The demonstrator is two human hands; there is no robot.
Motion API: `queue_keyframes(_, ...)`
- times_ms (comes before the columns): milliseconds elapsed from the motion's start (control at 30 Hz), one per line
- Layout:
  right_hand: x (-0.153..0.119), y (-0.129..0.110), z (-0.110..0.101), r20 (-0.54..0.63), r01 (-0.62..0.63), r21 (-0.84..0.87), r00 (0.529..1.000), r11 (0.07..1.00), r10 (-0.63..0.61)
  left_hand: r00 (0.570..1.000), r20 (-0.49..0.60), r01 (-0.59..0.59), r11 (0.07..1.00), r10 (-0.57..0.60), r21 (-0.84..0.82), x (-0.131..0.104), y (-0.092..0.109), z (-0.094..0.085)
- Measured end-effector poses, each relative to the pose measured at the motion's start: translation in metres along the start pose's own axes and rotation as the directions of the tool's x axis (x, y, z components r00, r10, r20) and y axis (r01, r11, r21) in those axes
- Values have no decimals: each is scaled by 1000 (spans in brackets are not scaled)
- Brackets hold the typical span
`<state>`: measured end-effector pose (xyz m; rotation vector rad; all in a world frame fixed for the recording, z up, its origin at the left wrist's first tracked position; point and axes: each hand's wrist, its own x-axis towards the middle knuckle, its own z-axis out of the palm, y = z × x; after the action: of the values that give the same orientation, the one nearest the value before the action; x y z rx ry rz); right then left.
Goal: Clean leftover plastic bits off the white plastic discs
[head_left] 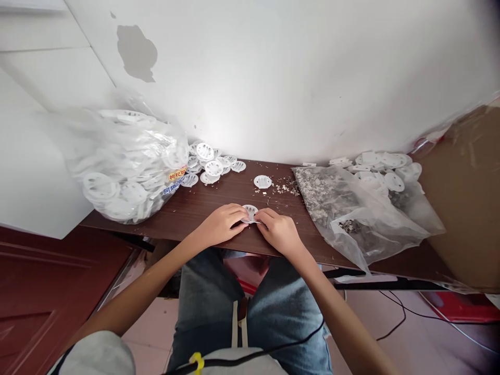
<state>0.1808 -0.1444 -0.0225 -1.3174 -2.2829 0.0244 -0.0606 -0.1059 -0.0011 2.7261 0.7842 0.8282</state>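
Note:
Close to the front edge of the brown table, a round white plastic disc with slots (pixel 250 211) is held between both hands. My left hand (pixel 224 224) grips its left side, thumb below and fingers above. My right hand (pixel 280 232) has its fingers closed at the disc's right edge; whether a small part is pinched there too is hard to make out. Just beyond them, another white slotted disc (pixel 263 182) lies flat on the table. Small metal pieces (pixel 287 186) are scattered to the right of that disc.
A clear bag full of white discs (pixel 133 166) stands at the left, with a loose pile of discs (pixel 211 164) beside it. To the right lie a plastic bag of small metal pieces (pixel 328 192), more white parts (pixel 392 179) and a cardboard box (pixel 464 192). A wall (pixel 250 78) rises behind.

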Motion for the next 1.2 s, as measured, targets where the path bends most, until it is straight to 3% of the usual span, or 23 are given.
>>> queue_keyframes(167, -1, -2, -2, 21, 20, -33, 1000, 999, -19, 998, -37, -44, 980, 52, 192, -2, 4, 5)
queue_keyframes(367, -4, -4, -3, 17, 32, -1, 999, 999, -32, 995, 0, -95, 935, 101, 341, -6, 10, 7)
queue_keyframes(567, -5, -3, -1, -10, 60, -13, 998, 998, -60, 994, -79, -49, 936, 82, 348, -9, 14, 13)
queue_keyframes(833, -4, -4, 0, -10, 60, -39, 998, 997, -60, 999, -16, -35, 928, 44, 371, -11, 22, 15)
queue_keyframes(1200, -3, -3, 2, 8, 45, -29, 999, 999, -45, 999, -44, 8, 928, 9, 372, -10, 25, 18)
